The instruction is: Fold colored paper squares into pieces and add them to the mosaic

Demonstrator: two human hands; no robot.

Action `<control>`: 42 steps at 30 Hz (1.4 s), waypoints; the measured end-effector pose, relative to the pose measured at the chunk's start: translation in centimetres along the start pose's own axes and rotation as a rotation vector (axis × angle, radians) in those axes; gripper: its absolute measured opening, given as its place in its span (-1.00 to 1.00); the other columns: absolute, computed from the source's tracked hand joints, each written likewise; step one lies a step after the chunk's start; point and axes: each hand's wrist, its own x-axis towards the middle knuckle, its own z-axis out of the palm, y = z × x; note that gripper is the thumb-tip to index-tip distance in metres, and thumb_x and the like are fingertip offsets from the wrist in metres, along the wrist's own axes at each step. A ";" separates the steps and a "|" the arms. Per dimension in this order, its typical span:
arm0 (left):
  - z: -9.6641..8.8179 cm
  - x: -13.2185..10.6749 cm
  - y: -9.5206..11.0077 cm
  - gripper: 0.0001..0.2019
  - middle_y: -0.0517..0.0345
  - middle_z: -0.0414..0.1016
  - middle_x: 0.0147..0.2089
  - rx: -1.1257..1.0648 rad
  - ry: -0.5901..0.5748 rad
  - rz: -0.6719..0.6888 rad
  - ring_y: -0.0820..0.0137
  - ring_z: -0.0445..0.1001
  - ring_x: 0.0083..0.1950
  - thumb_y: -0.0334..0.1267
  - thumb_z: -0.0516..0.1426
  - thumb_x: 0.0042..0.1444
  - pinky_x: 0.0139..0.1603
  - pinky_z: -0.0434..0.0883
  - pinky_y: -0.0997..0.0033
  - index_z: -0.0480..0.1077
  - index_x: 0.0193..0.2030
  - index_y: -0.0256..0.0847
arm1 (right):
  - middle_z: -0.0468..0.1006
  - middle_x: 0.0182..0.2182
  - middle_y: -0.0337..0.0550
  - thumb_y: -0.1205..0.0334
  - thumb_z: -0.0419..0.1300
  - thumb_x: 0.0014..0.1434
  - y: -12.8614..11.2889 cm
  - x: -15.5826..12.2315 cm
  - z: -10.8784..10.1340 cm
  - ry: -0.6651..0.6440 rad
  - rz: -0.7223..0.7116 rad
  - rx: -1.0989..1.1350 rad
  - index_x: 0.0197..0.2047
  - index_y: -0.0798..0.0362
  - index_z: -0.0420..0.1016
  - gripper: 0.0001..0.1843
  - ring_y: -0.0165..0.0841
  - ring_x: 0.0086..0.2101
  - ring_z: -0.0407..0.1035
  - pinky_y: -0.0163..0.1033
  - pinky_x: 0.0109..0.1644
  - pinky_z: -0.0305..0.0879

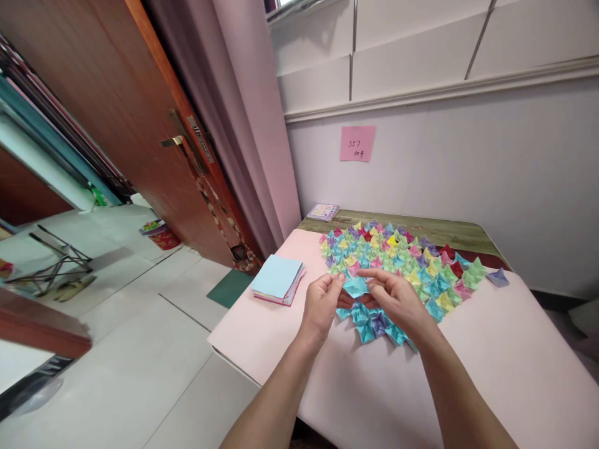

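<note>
My left hand (322,304) and my right hand (397,297) meet over the table, both pinching a light blue piece of folded paper (355,287) between thumbs and fingers. Just beyond and under the hands lies a wide patch of several small folded paper shapes (397,259) in many colours, laid close together on a pale pink sheet (491,355). A few blue and purple folded shapes (374,324) sit right under my hands.
A stack of square papers (278,279) with a light blue top lies at the table's left edge. A small packet (322,211) rests at the far left corner. One purple folded shape (497,277) lies apart at the right. A pink note (357,143) hangs on the wall. A wooden door (140,125) stands at left.
</note>
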 end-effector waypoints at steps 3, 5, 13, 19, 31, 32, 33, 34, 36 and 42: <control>-0.7 0.5 -1.0 -0.56 0.17 0.47 -0.59 0.048 0.025 -0.003 0.35 0.53 -0.54 0.16 0.22 0.02 -0.47 0.50 0.39 0.39 -0.41 -0.26 | 0.64 -0.32 -0.11 0.18 0.13 0.19 -0.1 0.0 0.3 0.046 -0.120 -0.204 0.07 0.06 0.48 -0.61 -0.24 -0.31 0.58 -0.19 -0.26 0.52; -1.3 0.9 -1.5 -0.56 0.19 0.44 -0.59 0.085 0.048 0.003 0.38 0.51 -0.55 0.15 0.22 0.02 -0.47 0.50 0.41 0.37 -0.46 -0.25 | 0.63 -0.18 -0.09 0.20 0.17 0.18 -0.3 -0.1 0.5 0.057 -0.271 -0.356 0.01 -0.01 0.51 -0.68 -0.28 -0.29 0.56 -0.21 -0.24 0.50; -2.1 1.7 -1.6 -0.57 0.16 0.44 -0.61 0.162 0.063 -0.020 0.32 0.51 -0.55 0.14 0.23 0.01 -0.47 0.50 0.34 0.36 -0.52 -0.22 | 0.60 -0.21 -0.18 0.37 0.20 0.19 0.0 0.4 0.4 0.010 -0.541 -0.735 -0.22 -0.04 0.55 -0.85 -0.36 -0.26 0.51 -0.33 -0.20 0.34; -1.8 1.6 -1.4 -0.57 0.17 0.40 -0.64 0.141 0.073 -0.040 0.31 0.50 -0.58 0.14 0.22 0.02 -0.50 0.50 0.32 0.33 -0.54 -0.21 | 0.61 -0.36 -0.21 0.36 0.17 0.21 -0.5 0.2 0.1 0.032 -0.535 -0.733 -0.29 -0.01 0.54 -0.87 -0.38 -0.36 0.47 -0.34 -0.29 0.26; -2.6 1.5 -2.1 -0.46 0.04 0.55 -0.41 0.092 0.139 0.003 0.42 0.49 -0.53 0.24 0.13 0.07 -0.49 0.45 0.44 0.43 -0.22 -0.31 | 0.60 -0.46 -0.23 0.25 0.17 0.17 -0.3 0.2 -1.7 0.241 -0.455 -0.662 -0.35 -0.03 0.58 -0.85 -0.37 -0.46 0.44 -0.32 -0.36 0.27; -3.2 1.3 -2.6 -0.46 0.03 0.55 -0.40 0.121 0.153 0.012 0.44 0.47 -0.55 0.23 0.12 0.09 -0.51 0.43 0.46 0.43 -0.21 -0.32 | 0.60 -0.47 -0.22 0.22 0.18 0.16 -0.4 0.1 -2.1 0.316 -0.430 -0.636 -0.34 -0.03 0.59 -0.85 -0.36 -0.47 0.44 -0.31 -0.37 0.29; -3.8 1.0 -3.3 -0.47 0.04 0.55 -0.40 0.157 0.167 0.020 0.47 0.44 -0.57 0.22 0.11 0.10 -0.54 0.39 0.49 0.43 -0.21 -0.31 | 0.60 -0.48 -0.21 0.19 0.19 0.16 -0.5 0.0 -2.5 0.389 -0.403 -0.607 -0.33 -0.02 0.59 -0.85 -0.35 -0.48 0.45 -0.30 -0.38 0.30; -4.5 0.6 -4.1 -0.49 0.05 0.54 -0.40 0.191 0.173 0.031 0.49 0.40 -0.59 0.20 0.10 0.12 -0.57 0.35 0.51 0.44 -0.22 -0.31 | 0.60 -0.49 -0.21 0.16 0.20 0.15 -0.7 -0.2 -2.7 0.455 -0.375 -0.579 -0.33 -0.02 0.60 -0.85 -0.34 -0.49 0.46 -0.29 -0.38 0.32; -5.8 -0.6 -5.9 -0.53 0.10 0.50 -0.44 0.256 0.185 0.049 0.52 0.32 -0.62 0.17 0.09 0.14 -0.62 0.26 0.54 0.44 -0.24 -0.29 | 0.60 -0.51 -0.21 0.12 0.22 0.14 -1.2 -0.7 -2.7 0.554 -0.341 -0.533 -0.33 0.00 0.59 -0.83 -0.34 -0.51 0.47 -0.28 -0.40 0.33; -7.8 -3.7 -9.7 -0.60 0.19 0.43 -0.47 0.313 0.178 0.055 0.52 0.26 -0.59 0.10 0.06 0.19 -0.58 0.21 0.56 0.43 -0.27 -0.25 | 0.60 -0.50 -0.18 0.05 0.24 0.13 -3.0 -2.0 -1.1 0.580 -0.324 -0.377 -0.33 0.01 0.54 -0.79 -0.31 -0.48 0.50 -0.28 -0.41 0.38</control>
